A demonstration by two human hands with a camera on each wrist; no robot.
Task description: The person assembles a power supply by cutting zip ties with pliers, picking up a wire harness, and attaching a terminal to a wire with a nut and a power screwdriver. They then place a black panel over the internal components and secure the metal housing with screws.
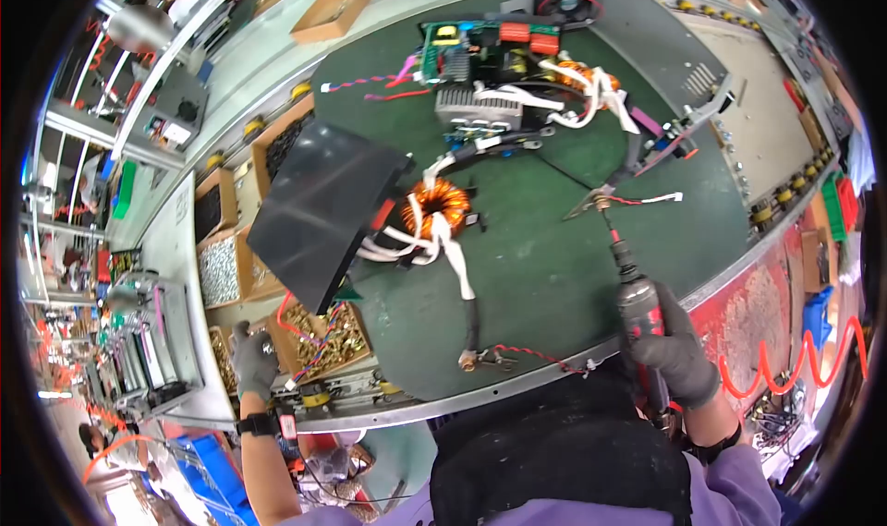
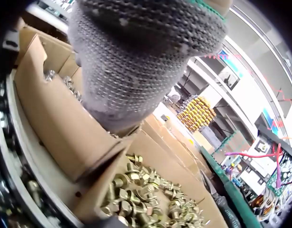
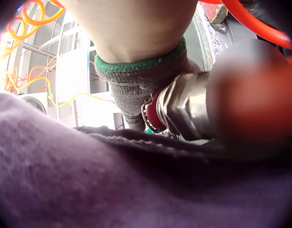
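Observation:
In a grey glove, the right hand [image 1: 679,355] grips a pneumatic screwdriver [image 1: 637,309], its tip beside a metal terminal [image 1: 601,200] on the green mat. The right wrist view shows the glove [image 3: 136,90] beside a metal air fitting [image 3: 184,107]. My left hand [image 1: 253,360], also gloved, is over the small cardboard boxes at the mat's left. In the left wrist view the glove [image 2: 131,66] reaches into a box [image 2: 65,123] of bolts, its fingertips hidden; brass-coloured bolts [image 2: 146,194] fill the neighbouring box.
On the mat [image 1: 536,295] lie a copper-wound coil [image 1: 436,208] with white leads, a green circuit board [image 1: 480,50] and a grey heatsink [image 1: 478,108]. A black panel [image 1: 323,207] leans over the boxes. A red coiled hose [image 1: 795,369] hangs at the right.

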